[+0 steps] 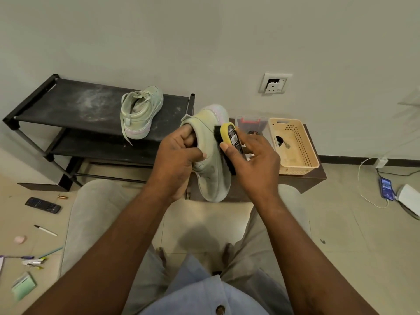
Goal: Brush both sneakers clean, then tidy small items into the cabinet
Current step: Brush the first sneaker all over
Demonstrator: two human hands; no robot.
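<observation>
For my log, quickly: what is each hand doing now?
Left hand: closed, holding the sneaker.
Right hand: closed, holding the brush.

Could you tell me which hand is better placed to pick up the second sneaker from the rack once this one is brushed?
Probably the left hand: the second sneaker sits on the rack to its side, while the right hand grips the brush.

We reach both bare forearms forward from the bottom of the view, hands close together at chest height. Our left hand (176,153) curls in a firm grip, thumb pressed across the front. Our right hand (254,162) clasps likewise, thumb extended upward, fingers wrapped behind.
</observation>
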